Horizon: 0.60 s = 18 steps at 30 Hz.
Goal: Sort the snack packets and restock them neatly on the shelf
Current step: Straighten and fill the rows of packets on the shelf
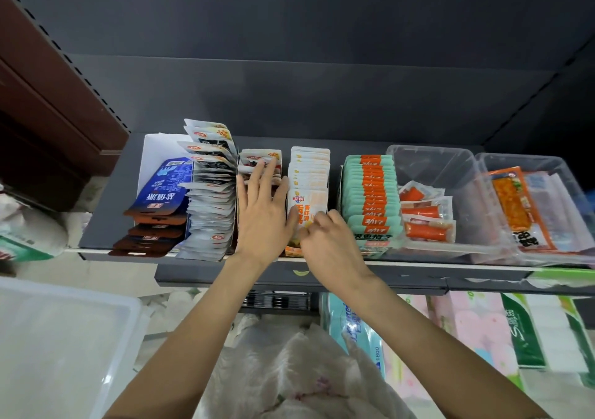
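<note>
our left hand [262, 215] lies flat with its fingers [257, 177] straight and spread, pressing down on the row of small red-and-white packets [257, 157] that stands in a narrow box on the shelf [103, 225]. our right hand [331, 241] is curled, its fingers [317, 222] pinching the front of the white-and-orange packets [309, 173], which stand in a tidy file just to the right of the left hand; the thumb of the left hand touches that same front packet

to the left of the left hand we see a long fanned row of silver-white packets [211, 206], leaning and uneven, and beside it a white box holding blue packets [164, 186] with brown ends that spill toward the shelf edge. to the right of our right hand stands a neat file of mint-green packets [370, 199] with orange bands. next come two clear plastic tubs: the nearer clear tub [431, 160] holds a few orange sausage packs [425, 222], the far clear tub [521, 164] a large orange packet [518, 206] lying flat (its print is too blurred to read)

below the shelf, a white plastic bag [289, 370] sits between our forearms, tissue packs [483, 328] are stacked on the right, and a translucent lidded bin [64, 338] stands on the left
</note>
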Each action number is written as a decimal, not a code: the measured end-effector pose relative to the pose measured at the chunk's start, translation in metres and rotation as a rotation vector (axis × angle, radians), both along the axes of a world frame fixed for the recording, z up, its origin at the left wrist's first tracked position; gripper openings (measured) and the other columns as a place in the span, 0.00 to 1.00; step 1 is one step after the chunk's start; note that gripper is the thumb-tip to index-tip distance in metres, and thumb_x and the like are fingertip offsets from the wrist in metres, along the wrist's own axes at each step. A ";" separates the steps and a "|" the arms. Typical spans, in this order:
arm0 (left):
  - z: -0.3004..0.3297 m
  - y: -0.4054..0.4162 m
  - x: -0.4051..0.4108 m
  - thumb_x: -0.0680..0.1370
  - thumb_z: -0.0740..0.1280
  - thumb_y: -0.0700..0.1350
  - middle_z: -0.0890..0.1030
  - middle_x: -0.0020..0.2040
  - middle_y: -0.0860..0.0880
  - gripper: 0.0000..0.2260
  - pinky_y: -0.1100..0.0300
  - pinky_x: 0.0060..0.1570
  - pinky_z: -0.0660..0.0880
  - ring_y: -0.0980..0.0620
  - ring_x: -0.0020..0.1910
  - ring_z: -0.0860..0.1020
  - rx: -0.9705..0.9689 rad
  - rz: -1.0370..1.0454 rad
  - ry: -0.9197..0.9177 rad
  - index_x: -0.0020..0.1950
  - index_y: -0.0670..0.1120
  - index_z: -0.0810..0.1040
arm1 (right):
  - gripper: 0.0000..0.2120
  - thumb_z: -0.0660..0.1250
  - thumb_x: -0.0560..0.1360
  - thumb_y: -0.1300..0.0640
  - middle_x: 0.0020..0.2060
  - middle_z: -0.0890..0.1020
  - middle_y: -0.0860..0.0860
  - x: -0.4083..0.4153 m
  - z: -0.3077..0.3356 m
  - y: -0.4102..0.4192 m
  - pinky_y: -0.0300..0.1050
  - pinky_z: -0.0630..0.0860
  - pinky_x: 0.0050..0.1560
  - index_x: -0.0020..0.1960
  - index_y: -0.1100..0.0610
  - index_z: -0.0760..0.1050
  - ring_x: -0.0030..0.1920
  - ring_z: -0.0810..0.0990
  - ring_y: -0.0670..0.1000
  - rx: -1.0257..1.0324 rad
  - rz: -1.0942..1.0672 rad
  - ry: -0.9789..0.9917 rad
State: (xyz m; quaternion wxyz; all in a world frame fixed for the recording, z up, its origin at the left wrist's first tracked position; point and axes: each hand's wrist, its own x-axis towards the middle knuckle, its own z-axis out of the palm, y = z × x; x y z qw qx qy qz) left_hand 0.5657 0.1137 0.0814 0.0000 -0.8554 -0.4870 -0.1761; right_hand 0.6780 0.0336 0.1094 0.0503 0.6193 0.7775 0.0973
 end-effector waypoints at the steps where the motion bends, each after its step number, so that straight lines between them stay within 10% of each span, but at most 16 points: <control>1: 0.000 0.001 0.003 0.75 0.55 0.53 0.64 0.74 0.40 0.24 0.41 0.72 0.46 0.42 0.74 0.55 -0.004 0.007 0.005 0.64 0.42 0.75 | 0.04 0.71 0.60 0.65 0.25 0.77 0.53 0.004 0.003 0.002 0.46 0.71 0.40 0.33 0.58 0.78 0.35 0.76 0.55 0.041 -0.014 0.050; 5: 0.001 0.001 0.011 0.75 0.61 0.48 0.64 0.73 0.39 0.20 0.39 0.72 0.52 0.42 0.74 0.55 -0.031 0.021 -0.071 0.64 0.40 0.75 | 0.15 0.66 0.71 0.64 0.51 0.82 0.60 0.025 0.013 0.018 0.50 0.77 0.49 0.57 0.64 0.77 0.49 0.80 0.57 0.095 -0.213 0.224; 8: 0.010 0.003 0.014 0.77 0.63 0.43 0.63 0.74 0.39 0.22 0.45 0.74 0.54 0.41 0.75 0.56 -0.081 0.003 -0.239 0.70 0.39 0.69 | 0.30 0.61 0.78 0.63 0.74 0.59 0.61 0.030 0.027 0.032 0.45 0.77 0.54 0.76 0.63 0.52 0.59 0.78 0.56 -0.063 -0.337 0.479; 13: 0.047 0.010 0.040 0.83 0.55 0.44 0.52 0.78 0.52 0.24 0.62 0.74 0.47 0.58 0.76 0.49 -0.668 -0.020 -0.811 0.78 0.47 0.51 | 0.35 0.58 0.80 0.61 0.77 0.44 0.53 0.022 0.028 0.051 0.41 0.50 0.72 0.77 0.59 0.39 0.77 0.46 0.52 -0.132 -0.467 0.985; 18: 0.044 0.017 0.056 0.83 0.51 0.47 0.49 0.79 0.53 0.25 0.59 0.75 0.46 0.58 0.76 0.48 -0.892 0.082 -0.896 0.79 0.48 0.47 | 0.37 0.61 0.79 0.61 0.77 0.45 0.52 0.016 0.007 0.064 0.46 0.49 0.75 0.77 0.57 0.38 0.77 0.45 0.49 -0.142 -0.566 1.330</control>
